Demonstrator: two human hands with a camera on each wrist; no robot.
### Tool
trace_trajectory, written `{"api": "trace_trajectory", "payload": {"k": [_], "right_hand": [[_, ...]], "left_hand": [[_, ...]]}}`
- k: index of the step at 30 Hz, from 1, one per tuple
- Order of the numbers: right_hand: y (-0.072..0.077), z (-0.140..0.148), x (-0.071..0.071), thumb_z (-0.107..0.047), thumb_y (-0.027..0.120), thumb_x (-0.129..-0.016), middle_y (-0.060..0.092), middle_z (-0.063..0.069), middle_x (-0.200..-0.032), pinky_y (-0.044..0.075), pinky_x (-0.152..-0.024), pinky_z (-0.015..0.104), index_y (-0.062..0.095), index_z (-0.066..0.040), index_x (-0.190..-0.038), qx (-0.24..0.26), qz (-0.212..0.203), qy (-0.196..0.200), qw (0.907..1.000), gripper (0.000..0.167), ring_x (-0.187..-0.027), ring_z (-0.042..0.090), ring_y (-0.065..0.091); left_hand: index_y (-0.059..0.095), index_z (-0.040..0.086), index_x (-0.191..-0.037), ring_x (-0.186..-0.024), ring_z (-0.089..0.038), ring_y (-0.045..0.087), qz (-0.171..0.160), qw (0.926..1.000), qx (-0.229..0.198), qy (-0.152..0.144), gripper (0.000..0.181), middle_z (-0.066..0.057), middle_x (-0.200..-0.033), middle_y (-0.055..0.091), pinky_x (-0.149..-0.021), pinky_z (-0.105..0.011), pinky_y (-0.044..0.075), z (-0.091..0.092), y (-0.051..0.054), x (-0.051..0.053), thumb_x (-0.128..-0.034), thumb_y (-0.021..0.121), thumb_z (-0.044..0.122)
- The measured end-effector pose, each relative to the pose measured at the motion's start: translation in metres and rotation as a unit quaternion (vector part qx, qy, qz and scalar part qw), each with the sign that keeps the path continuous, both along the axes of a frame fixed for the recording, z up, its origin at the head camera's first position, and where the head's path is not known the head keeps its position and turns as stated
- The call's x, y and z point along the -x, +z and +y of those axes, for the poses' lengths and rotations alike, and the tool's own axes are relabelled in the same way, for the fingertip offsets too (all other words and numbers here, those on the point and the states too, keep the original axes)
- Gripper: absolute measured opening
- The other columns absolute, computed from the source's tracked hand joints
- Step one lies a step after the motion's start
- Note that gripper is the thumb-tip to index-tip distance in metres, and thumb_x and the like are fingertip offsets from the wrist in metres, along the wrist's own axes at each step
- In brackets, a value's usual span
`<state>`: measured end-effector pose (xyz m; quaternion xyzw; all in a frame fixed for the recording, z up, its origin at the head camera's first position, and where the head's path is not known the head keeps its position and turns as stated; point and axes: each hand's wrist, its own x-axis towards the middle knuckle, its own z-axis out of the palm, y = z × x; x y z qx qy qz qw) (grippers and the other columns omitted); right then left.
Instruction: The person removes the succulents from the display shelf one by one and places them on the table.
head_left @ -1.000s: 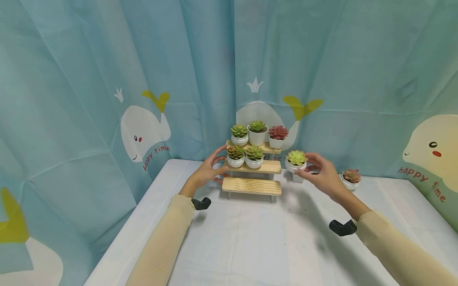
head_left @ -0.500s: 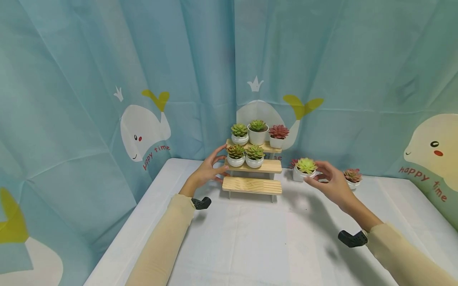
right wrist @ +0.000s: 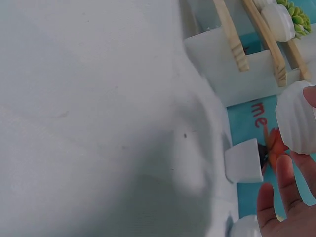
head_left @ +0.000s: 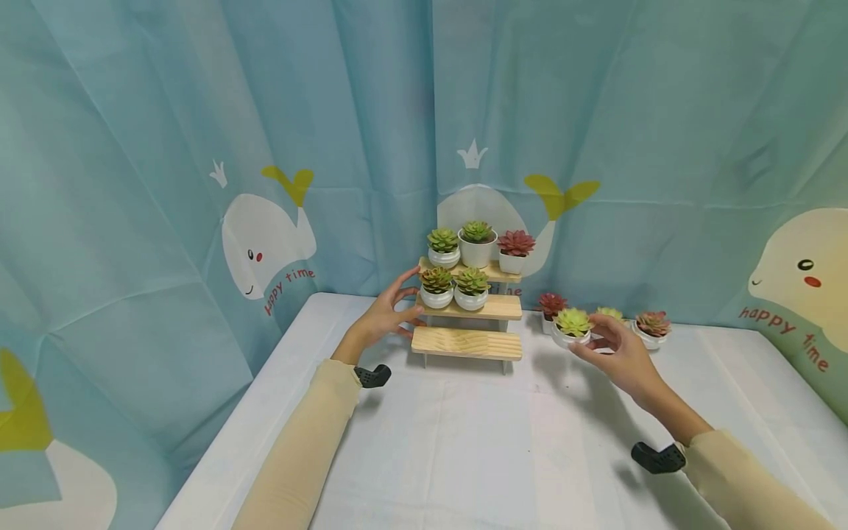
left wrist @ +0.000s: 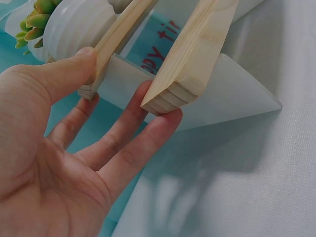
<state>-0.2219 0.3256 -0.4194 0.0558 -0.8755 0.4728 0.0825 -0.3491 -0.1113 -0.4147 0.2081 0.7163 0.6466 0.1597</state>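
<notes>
Red lower-case lettering on the blue curtain, head view: “happy time” is printed beneath the left whale, rising to the right, and a matching inscription reads “happy time” beneath the right whale, descending to the right. Below the middle whale, the wooden stand hides most of a third line, leaving “ime” legible. Left wrist view: “ppy ti” and part of a further letter, seen between the stand's planks. Right wrist view: “me” on the curtain, beside the stand
</notes>
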Motion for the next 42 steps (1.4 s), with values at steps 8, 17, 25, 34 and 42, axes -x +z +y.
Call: {"api": "trace_trajectory", "payload": {"k": [8,17,25,34,42], "right_hand": [[-0.009,0.001,0.000,-0.033,0.077,-0.096,0.054,0.028,-0.144,0.053,-0.077,0.016,0.041,0.000,-0.153,0.010,-0.010,-0.001,0.9999,0.075,-0.093,-0.008,0.060],[-0.016,-0.004,-0.001,-0.031,0.077,-0.095,0.052,0.030,-0.146,0.049,-0.079,0.016,0.042,0.000,-0.152,0.009,-0.026,-0.003,0.9996,0.073,-0.093,-0.005,0.061],[-0.027,-0.007,0.002,-0.033,0.078,-0.094,0.057,0.028,-0.141,0.050,-0.080,0.021,0.047,-0.002,-0.148,-0.009,-0.037,-0.013,0.9992,0.069,-0.097,0.008,0.064],[-0.037,-0.007,0.004,-0.038,0.078,-0.094,0.057,0.030,-0.141,0.051,-0.081,0.025,0.047,-0.002,-0.148,-0.038,-0.041,-0.019,0.9982,0.072,-0.105,0.026,0.066],[-0.043,-0.009,0.005,-0.038,0.079,-0.093,0.057,0.030,-0.141,0.052,-0.081,0.026,0.048,-0.002,-0.147,-0.049,-0.040,-0.014,0.9979,0.072,-0.105,0.028,0.067]], "left_hand": [[0.022,0.044,-0.163,-0.109,-0.046,0.067,0.008,1.0000,0.005,0.000,0.078,-0.015,-0.165,0.025,-0.077,-0.056,0.060,0.001,0.001,-0.001,-0.1038,0.064,0.016],[0.021,0.042,-0.163,-0.111,-0.050,0.064,0.003,1.0000,0.006,-0.003,0.077,-0.016,-0.166,0.023,-0.079,-0.057,0.059,0.001,0.001,0.001,-0.1045,0.063,0.015],[0.021,0.044,-0.163,-0.111,-0.052,0.064,0.004,1.0000,0.008,-0.001,0.078,-0.015,-0.166,0.024,-0.084,-0.065,0.056,0.002,0.002,0.000,-0.1040,0.064,0.015],[0.021,0.043,-0.163,-0.114,-0.053,0.062,0.003,1.0000,0.005,0.000,0.078,-0.015,-0.166,0.024,-0.083,-0.066,0.056,0.001,0.001,0.000,-0.1041,0.064,0.015],[0.021,0.043,-0.163,-0.113,-0.051,0.064,0.005,1.0000,0.004,0.001,0.078,-0.015,-0.165,0.025,-0.079,-0.061,0.059,0.000,0.000,0.000,-0.1038,0.064,0.015]]}}
